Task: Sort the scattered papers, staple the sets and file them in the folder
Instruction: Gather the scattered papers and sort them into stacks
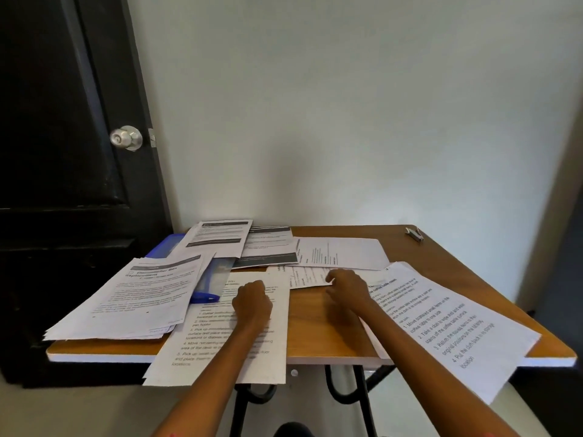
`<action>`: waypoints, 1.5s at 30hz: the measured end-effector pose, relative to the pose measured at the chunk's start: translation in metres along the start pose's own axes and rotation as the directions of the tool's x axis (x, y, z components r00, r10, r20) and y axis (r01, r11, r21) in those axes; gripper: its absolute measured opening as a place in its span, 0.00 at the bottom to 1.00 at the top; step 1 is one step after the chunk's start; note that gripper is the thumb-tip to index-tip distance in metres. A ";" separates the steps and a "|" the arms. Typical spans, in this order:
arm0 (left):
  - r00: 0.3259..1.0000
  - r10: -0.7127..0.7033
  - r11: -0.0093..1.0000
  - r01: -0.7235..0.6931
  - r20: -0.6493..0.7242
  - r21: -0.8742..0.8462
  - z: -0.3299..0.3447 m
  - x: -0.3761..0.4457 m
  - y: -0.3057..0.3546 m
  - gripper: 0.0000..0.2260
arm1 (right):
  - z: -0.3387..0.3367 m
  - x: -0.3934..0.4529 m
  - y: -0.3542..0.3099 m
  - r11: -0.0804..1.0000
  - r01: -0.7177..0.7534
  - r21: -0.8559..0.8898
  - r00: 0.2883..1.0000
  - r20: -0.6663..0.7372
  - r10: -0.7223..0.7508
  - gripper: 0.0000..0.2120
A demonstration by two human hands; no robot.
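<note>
**Papers spread across the desk, both hands down among them**

Papers (340, 253) scattered over the wooden desk (328, 323): a thick stack (135, 298) at the left edge, more sheets fanned along the back, one printed sheet (457, 326) hanging off the near right corner. Blue folder (202, 279) half buried under the left stack and back sheets, long axis running from back-left toward the middle. Stapler (414, 234) alone at the far right corner, well apart from everything.

Left hand (252, 302) resting on a numbered instruction sheet (220, 329), fingers curled under; whether pinching the paper or just pressing, cannot tell. Right hand (345, 287) at the near edge of a small form sheet (307, 277), fingertips curled onto that edge, apparently pinching it.

Sorting barely begun, by the look of it. Form sheet lying just ahead of the right hand, long axis crosswise, so the right hand clearly nearer for lifting it. Folder nearer the left.
</note>
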State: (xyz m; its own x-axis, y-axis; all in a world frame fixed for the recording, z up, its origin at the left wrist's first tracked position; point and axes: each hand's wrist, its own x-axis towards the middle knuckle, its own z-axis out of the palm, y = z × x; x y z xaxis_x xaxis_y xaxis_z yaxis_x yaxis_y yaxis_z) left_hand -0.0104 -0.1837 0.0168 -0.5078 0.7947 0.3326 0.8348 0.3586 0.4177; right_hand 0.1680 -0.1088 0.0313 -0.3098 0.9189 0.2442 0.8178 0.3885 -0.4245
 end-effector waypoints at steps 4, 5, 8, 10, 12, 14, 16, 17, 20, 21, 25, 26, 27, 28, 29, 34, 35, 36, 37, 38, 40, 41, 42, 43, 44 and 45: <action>0.995 0.095 0.992 -0.095 -0.004 -0.082 0.014 -0.006 0.029 0.11 | -0.013 -0.016 0.032 0.950 -0.116 -0.289 0.989 0.052 0.137 0.17; 0.994 0.110 0.989 -0.110 0.000 -0.096 0.017 -0.008 0.034 0.10 | -0.013 -0.019 0.035 0.943 -0.122 -0.310 0.988 0.051 0.145 0.18; 0.987 0.161 0.979 -0.157 0.015 -0.128 0.027 -0.013 0.048 0.09 | -0.007 -0.029 0.036 0.898 -0.028 -0.439 0.997 0.050 0.056 0.12; 0.982 0.185 0.973 -0.179 0.029 -0.143 0.032 -0.017 0.055 0.09 | -0.004 -0.036 0.033 0.860 0.032 -0.509 0.998 0.060 -0.001 0.12; 0.980 0.196 0.970 -0.189 0.035 -0.151 0.034 -0.020 0.057 0.09 | -0.004 -0.037 0.031 0.866 0.027 -0.500 0.998 0.061 0.004 0.17; 0.979 0.201 0.969 -0.193 0.037 -0.157 0.036 -0.020 0.057 0.09 | -0.009 -0.036 0.029 0.877 0.034 -0.479 0.999 0.054 -0.010 0.18; 0.978 0.204 0.968 -0.195 0.038 -0.159 0.035 -0.020 0.057 0.09 | -0.011 -0.036 0.026 0.876 0.068 -0.477 0.997 0.051 -0.050 0.16; 0.978 0.205 0.968 -0.196 0.039 -0.157 0.034 -0.020 0.057 0.10 | -0.010 -0.037 0.025 0.875 0.088 -0.475 0.996 0.051 -0.072 0.15; 0.978 0.205 0.968 -0.195 0.050 -0.157 0.033 -0.020 0.058 0.10 | -0.010 -0.040 0.020 0.874 0.119 -0.470 0.993 0.053 -0.106 0.14; 0.977 0.205 0.968 -0.193 0.059 -0.161 0.032 -0.020 0.059 0.10 | -0.012 -0.041 0.019 0.881 0.115 -0.458 0.993 0.051 -0.104 0.14; 0.971 0.215 0.962 -0.192 0.108 -0.194 0.032 -0.025 0.062 0.09 | -0.013 -0.043 0.018 0.893 0.122 -0.432 0.992 0.038 -0.118 0.16; 0.969 0.219 0.960 -0.193 0.115 -0.203 0.033 -0.026 0.062 0.10 | -0.010 -0.044 0.017 0.888 0.128 -0.442 0.992 0.044 -0.121 0.15; 0.968 0.220 0.958 -0.191 0.118 -0.213 0.033 -0.026 0.062 0.10 | -0.008 -0.045 0.017 0.885 0.125 -0.449 0.992 0.047 -0.116 0.14; 0.968 0.218 0.956 -0.188 0.121 -0.224 0.033 -0.026 0.063 0.10 | -0.007 -0.046 0.017 0.885 0.111 -0.451 0.994 0.038 -0.105 0.13; 0.967 0.221 0.952 -0.185 0.127 -0.242 0.031 -0.026 0.063 0.10 | -0.009 -0.047 0.018 0.895 0.082 -0.439 0.996 0.019 -0.082 0.12; 0.846 0.433 0.781 -0.178 0.312 -0.599 0.018 -0.032 0.065 0.17 | -0.038 -0.032 0.008 0.987 -0.112 -0.111 0.991 -0.090 0.102 0.09; 0.823 0.458 0.722 -0.124 0.336 -0.681 0.013 -0.036 0.068 0.20 | -0.046 -0.026 0.002 0.992 -0.117 -0.039 0.987 -0.117 0.112 0.09; 0.820 0.460 0.657 -0.056 0.341 -0.752 0.007 -0.039 0.073 0.21 | -0.055 -0.021 -0.005 0.993 -0.108 0.036 0.985 -0.133 0.112 0.10; 0.828 0.444 0.589 0.018 0.342 -0.808 0.000 -0.042 0.079 0.21 | -0.063 -0.017 -0.013 0.987 -0.083 0.139 0.987 -0.128 0.101 0.12; 0.843 0.412 0.524 0.092 0.346 -0.847 -0.006 -0.042 0.085 0.21 | -0.070 -0.014 -0.022 0.957 -0.052 0.284 0.993 -0.091 0.081 0.13; 0.881 0.331 0.435 0.176 0.338 -0.883 -0.017 -0.038 0.094 0.20 | -0.080 -0.012 -0.036 0.803 -0.035 0.595 0.999 0.039 0.014 0.16; 0.902 0.281 0.408 0.196 0.326 -0.892 -0.020 -0.034 0.095 0.18 | -0.084 -0.010 -0.041 0.721 -0.048 0.692 0.996 0.087 -0.017 0.17; 0.922 0.224 0.380 0.215 0.315 -0.900 -0.025 -0.031 0.093 0.17 | -0.088 -0.009 -0.043 0.658 -0.065 0.750 0.992 0.121 -0.040 0.16; 0.935 0.167 0.372 0.233 0.312 -0.898 -0.029 -0.028 0.090 0.16 | -0.089 -0.007 -0.043 0.621 -0.069 0.781 0.990 0.132 -0.056 0.16; 0.940 0.124 0.376 0.251 0.317 -0.892 -0.032 -0.024 0.084 0.16 | -0.089 -0.006 -0.040 0.620 -0.044 0.783 0.993 0.102 -0.059 0.15; 0.942 0.092 0.389 0.263 0.321 -0.883 -0.037 -0.021 0.077 0.14 | -0.088 -0.003 -0.035 0.670 0.001 0.743 0.999 0.030 -0.034 0.15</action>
State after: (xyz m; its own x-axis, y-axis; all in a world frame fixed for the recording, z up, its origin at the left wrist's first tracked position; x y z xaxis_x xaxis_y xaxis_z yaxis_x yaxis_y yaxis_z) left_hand 0.0566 -0.1908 0.0730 -0.3335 0.9393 0.0802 0.0034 -0.0838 0.9965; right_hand 0.1831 -0.1312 0.1220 -0.3521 0.9066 0.2326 0.1873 0.3117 -0.9315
